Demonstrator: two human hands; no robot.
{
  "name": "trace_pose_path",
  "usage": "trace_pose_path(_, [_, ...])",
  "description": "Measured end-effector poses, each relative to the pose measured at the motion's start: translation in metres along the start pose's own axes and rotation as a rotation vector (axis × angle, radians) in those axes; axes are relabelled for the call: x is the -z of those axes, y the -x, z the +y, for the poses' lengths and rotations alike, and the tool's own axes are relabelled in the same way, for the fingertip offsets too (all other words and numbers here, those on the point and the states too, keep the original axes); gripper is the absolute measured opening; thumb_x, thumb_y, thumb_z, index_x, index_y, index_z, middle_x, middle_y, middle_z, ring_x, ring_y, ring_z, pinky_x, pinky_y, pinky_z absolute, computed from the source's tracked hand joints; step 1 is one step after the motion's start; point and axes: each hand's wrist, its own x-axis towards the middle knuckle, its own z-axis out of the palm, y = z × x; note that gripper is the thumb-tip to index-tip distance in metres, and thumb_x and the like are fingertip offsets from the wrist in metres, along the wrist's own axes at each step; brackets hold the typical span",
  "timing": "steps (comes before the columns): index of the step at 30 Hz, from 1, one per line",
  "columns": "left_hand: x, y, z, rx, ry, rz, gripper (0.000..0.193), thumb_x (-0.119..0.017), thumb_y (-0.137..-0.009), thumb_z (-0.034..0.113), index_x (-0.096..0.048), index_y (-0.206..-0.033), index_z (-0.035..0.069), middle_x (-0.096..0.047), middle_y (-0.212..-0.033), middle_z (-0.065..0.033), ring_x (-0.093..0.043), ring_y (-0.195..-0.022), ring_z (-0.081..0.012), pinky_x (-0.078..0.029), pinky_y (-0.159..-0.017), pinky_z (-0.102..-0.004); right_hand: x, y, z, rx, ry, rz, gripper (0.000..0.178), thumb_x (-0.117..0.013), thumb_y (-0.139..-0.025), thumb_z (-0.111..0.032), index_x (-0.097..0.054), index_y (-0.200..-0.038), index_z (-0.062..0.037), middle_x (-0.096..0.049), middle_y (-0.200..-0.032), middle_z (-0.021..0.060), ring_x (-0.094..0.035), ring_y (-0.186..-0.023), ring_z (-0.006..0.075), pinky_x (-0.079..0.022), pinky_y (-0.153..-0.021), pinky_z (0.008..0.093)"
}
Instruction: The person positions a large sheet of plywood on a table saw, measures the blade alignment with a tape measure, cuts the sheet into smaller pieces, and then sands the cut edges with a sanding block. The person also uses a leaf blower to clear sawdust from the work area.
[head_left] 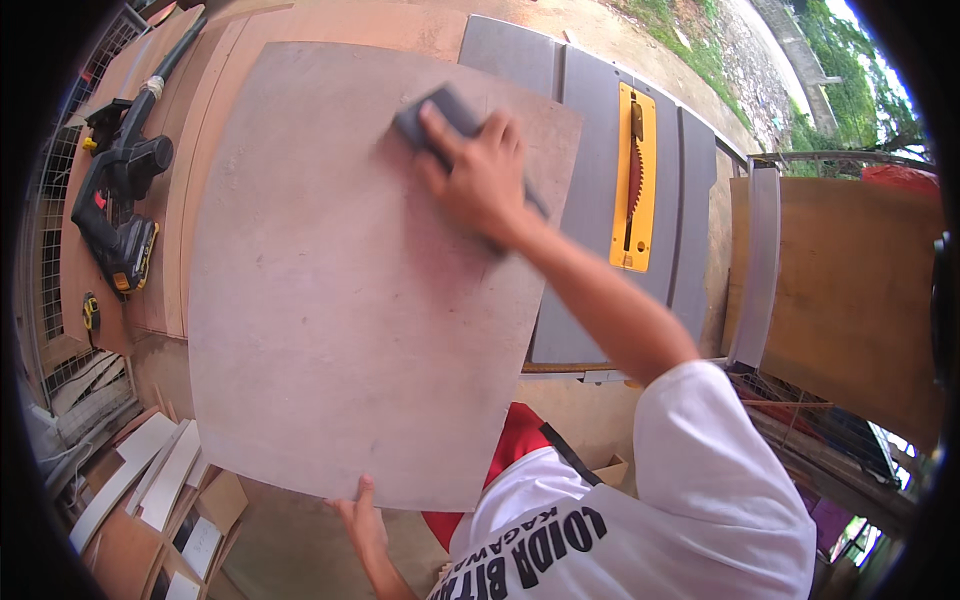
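Note:
A large, flat, pale brownish-grey panel lies in front of me, its right side over the saw table. My right hand is closed over a dark grey hand sanding block on the panel's far right part. Both are smeared by motion, and the hand covers much of the block. At the near edge of the panel, my left hand grips the board, thumb on top. Its other fingers are partly hidden at and under the edge.
A table saw with a yellow insert and exposed toothed blade stands right of the panel. On the left lie a black cordless power tool and a tape measure. Wood offcuts are stacked at lower left.

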Motion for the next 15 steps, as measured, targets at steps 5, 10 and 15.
trace_pose_path(5, [0.004,0.006,0.001,0.004,-0.039,0.057,0.110,-0.074,-0.101,0.020,0.012,-0.163,-0.007,-0.029,-0.169,-0.0188,-0.033,-0.153,-0.0287,-0.021,-0.128,-0.0423,0.025,0.028,0.000,0.078,-0.081,-0.158,0.062,-0.073,-0.091,-0.044,-0.058,-0.151,-0.0373,-0.046,-0.118,0.0246,-0.042,-0.112,0.0407,-0.035,-0.103,0.0537])
trace_pose_path(10, [-0.003,0.004,0.014,0.007,-0.121,0.028,0.121,-0.077,-0.099,0.025,0.022,-0.160,-0.010,-0.027,-0.170,-0.0201,-0.031,-0.155,-0.0285,-0.019,-0.129,-0.0406,-0.005,-0.089,0.046,-0.236,-0.010,0.076,0.061,-0.065,-0.096,-0.050,-0.055,-0.154,-0.0348,-0.050,-0.125,0.0290,-0.040,-0.125,0.0465,-0.034,-0.107,0.0565])
trace_pose_path(15, [-0.003,0.006,0.004,-0.015,-0.127,0.081,0.128,-0.079,-0.097,0.031,0.024,-0.154,-0.019,-0.027,-0.168,-0.0266,-0.033,-0.153,-0.0299,-0.020,-0.128,-0.0368,0.045,0.098,0.011,-0.157,-0.028,-0.266,0.062,-0.069,-0.093,-0.050,-0.057,-0.153,-0.0373,-0.047,-0.123,0.0262,-0.039,-0.121,0.0457,-0.036,-0.098,0.0597])
